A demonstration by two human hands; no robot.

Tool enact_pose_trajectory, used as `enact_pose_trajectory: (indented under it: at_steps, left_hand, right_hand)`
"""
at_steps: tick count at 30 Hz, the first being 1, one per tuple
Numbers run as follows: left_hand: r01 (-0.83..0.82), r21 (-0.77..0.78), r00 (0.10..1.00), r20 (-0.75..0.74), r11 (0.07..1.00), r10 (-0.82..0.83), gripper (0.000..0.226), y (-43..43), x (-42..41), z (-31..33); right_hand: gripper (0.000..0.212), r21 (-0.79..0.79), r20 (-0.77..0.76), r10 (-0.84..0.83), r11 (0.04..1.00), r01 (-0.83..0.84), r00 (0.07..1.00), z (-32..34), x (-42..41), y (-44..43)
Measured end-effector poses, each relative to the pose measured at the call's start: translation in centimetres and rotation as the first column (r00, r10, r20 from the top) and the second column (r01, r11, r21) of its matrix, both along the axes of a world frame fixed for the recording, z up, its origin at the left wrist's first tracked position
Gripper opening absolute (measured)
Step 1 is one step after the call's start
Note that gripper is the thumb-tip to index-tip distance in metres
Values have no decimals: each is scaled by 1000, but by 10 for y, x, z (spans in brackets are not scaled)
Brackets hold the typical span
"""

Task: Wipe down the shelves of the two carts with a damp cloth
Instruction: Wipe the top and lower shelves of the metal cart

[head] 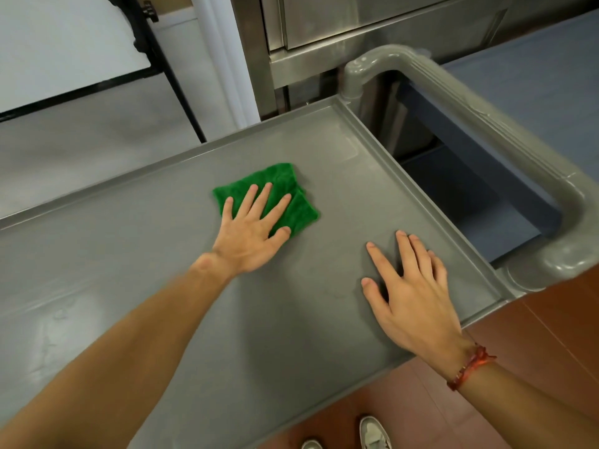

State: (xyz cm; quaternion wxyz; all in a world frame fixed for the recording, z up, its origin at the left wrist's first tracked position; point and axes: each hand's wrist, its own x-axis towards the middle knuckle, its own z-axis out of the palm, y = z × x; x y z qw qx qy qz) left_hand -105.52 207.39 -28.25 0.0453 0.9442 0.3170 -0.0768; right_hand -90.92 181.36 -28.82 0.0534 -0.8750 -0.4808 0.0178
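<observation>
A folded green cloth [285, 186] lies on the grey top shelf [162, 286] of a plastic cart. My left hand [252, 231] presses flat on the cloth with its fingers spread and straight. My right hand [411, 290] rests flat on the bare shelf near the right rim, fingers straight, holding nothing. The cart's grey handle [505, 124] curves round the right end. Only one cart is in view.
A stainless steel cabinet [356, 30] stands behind the cart. A black-framed white board [64, 53] leans at the back left. A blue surface [531, 79] lies at the right beyond the handle. Red-brown floor tiles [534, 325] and my shoes [372, 432] show below.
</observation>
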Motion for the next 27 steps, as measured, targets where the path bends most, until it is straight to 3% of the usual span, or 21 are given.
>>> enact_pose_trajectory:
  at_steps: [6, 10, 13, 17, 21, 23, 27]
  left_hand:
    - [228, 44, 972, 54, 973, -230, 63, -68, -34, -1]
    - [361, -47, 932, 65, 932, -357, 60, -120, -57, -2]
    - [368, -86, 929, 67, 926, -363, 56, -125, -61, 2]
    - [361, -8, 931, 61, 933, -360, 55, -96, -48, 3]
    - [351, 39, 936, 24, 936, -352, 63, -70, -30, 2]
    - [348, 48, 936, 40, 936, -350, 68, -64, -24, 2]
    - [332, 39, 940, 70, 943, -334, 66, -74, -19, -2]
  right_hand:
    - [58, 27, -9, 0, 1000, 0, 1000, 2, 0, 0]
    - [56, 57, -22, -7, 998, 8, 1000, 1, 0, -1]
    - [57, 68, -55, -14, 997, 17, 998, 2, 1, -1]
    - [60, 141, -118, -40, 988, 57, 992, 9, 6, -3]
    - [58, 186, -57, -108, 976, 117, 992, 21, 38, -2]
    - [58, 139, -66, -187, 971, 194, 980, 26, 61, -1]
    - [75, -105, -216, -350, 936, 335, 911, 30, 86, 4]
